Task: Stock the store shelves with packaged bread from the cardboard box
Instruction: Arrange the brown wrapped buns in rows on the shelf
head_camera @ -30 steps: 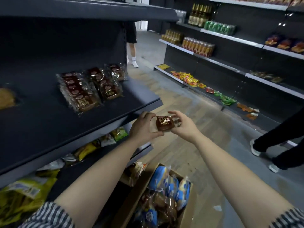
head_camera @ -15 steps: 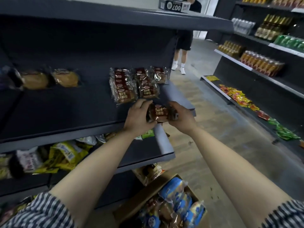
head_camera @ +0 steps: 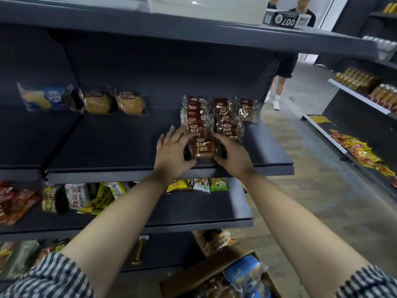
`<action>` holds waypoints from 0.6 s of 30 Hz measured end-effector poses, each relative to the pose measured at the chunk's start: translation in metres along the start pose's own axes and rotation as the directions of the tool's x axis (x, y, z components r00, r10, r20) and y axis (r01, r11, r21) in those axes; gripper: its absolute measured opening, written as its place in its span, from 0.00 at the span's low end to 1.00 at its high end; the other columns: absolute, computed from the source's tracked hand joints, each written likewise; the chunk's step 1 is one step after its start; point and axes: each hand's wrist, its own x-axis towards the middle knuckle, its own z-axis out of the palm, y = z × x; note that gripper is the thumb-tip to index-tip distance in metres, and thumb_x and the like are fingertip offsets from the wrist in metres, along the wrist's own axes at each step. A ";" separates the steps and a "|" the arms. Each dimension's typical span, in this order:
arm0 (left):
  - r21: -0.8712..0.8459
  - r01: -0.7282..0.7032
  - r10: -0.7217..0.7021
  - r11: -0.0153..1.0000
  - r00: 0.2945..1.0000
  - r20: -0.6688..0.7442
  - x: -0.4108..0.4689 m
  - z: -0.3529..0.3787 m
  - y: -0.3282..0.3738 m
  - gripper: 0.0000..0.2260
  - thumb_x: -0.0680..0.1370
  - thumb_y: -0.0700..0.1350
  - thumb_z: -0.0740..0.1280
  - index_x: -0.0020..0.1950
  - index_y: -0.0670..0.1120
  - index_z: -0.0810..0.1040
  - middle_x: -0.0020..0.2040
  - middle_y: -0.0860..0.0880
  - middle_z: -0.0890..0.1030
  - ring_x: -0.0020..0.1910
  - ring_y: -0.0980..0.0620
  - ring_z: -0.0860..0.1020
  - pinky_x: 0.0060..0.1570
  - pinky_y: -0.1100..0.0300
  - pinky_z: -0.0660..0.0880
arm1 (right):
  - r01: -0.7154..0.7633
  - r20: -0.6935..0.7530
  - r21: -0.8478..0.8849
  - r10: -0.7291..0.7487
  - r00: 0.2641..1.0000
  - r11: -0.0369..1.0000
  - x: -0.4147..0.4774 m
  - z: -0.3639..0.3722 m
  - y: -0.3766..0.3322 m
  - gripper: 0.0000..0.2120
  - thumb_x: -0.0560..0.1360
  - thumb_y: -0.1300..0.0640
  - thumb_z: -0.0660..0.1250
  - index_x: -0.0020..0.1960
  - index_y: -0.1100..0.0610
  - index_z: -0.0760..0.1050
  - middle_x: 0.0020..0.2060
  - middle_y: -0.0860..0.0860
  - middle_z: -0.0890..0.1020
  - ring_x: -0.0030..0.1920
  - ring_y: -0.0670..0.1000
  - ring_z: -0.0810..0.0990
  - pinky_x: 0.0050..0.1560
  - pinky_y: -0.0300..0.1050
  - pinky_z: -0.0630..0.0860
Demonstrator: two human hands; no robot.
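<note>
The left grip (head_camera: pixel 171 152) pinches the 9 o'clock end of a brown bread packet (head_camera: pixel 203 149) and the right grip (head_camera: pixel 233 157) curls round its 3 o'clock end, at the front of the dark shelf (head_camera: pixel 120 147). Matching packets (head_camera: pixel 196 117) lie at 12 o'clock, and the cardboard box (head_camera: pixel 206 274) at 6.

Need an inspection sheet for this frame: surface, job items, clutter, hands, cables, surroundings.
Surface: dark grey shelf, middle tier of the rack.
Job's things: brown bread pack at the shelf's front, just before three rows of matching packs; cardboard box on the floor below, blue-wrapped packs inside.
Clutter: two round buns and a blue pack at the shelf's back left; snack bags on the tier below.
Hands: left hand and right hand each grip one end of the brown bread pack.
Cables: nothing seen.
Surroundings: a person standing in the aisle; drink bottles on the facing rack.
</note>
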 end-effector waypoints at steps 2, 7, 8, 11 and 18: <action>0.031 0.015 -0.015 0.999 1.000 0.007 0.003 0.000 -0.008 0.35 0.72 0.55 0.72 0.77 0.56 0.63 0.80 0.51 0.54 0.80 0.45 0.47 0.76 0.43 0.44 | 0.007 0.000 -0.016 -0.007 1.000 1.000 0.006 0.003 0.000 0.37 0.72 0.59 0.73 0.75 0.43 0.61 0.67 0.50 0.76 0.66 0.54 0.74 0.63 0.52 0.73; 0.114 0.013 -0.015 0.993 1.000 0.016 0.017 0.002 -0.016 0.34 0.75 0.58 0.69 0.78 0.58 0.59 0.81 0.51 0.52 0.80 0.45 0.45 0.76 0.42 0.41 | 0.022 -0.012 -0.068 -0.023 1.000 0.997 0.023 0.005 0.002 0.36 0.72 0.59 0.74 0.74 0.45 0.63 0.69 0.52 0.73 0.68 0.57 0.71 0.64 0.51 0.73; 0.124 0.012 -0.015 0.992 1.000 0.021 0.020 0.003 -0.016 0.34 0.75 0.59 0.68 0.78 0.58 0.58 0.81 0.50 0.51 0.80 0.45 0.45 0.76 0.42 0.41 | 0.024 -0.018 -0.073 -0.025 1.000 0.997 0.026 0.006 0.003 0.36 0.72 0.60 0.74 0.74 0.45 0.63 0.69 0.52 0.72 0.68 0.57 0.71 0.64 0.51 0.72; 0.154 0.008 -0.013 0.988 1.000 0.027 0.027 0.007 -0.018 0.33 0.76 0.60 0.66 0.79 0.57 0.57 0.81 0.50 0.51 0.80 0.45 0.45 0.76 0.43 0.41 | 0.019 -0.018 -0.090 -0.020 1.000 0.996 0.034 0.008 0.005 0.36 0.71 0.59 0.74 0.74 0.46 0.63 0.69 0.52 0.72 0.67 0.57 0.72 0.63 0.52 0.73; 0.132 0.016 -0.021 0.991 0.999 0.030 0.034 0.010 -0.023 0.33 0.78 0.59 0.65 0.79 0.54 0.56 0.81 0.49 0.52 0.80 0.47 0.48 0.76 0.50 0.47 | 0.016 -0.033 -0.164 -0.022 0.999 0.986 0.044 0.010 0.003 0.36 0.72 0.56 0.73 0.76 0.48 0.61 0.68 0.54 0.72 0.69 0.57 0.67 0.64 0.52 0.70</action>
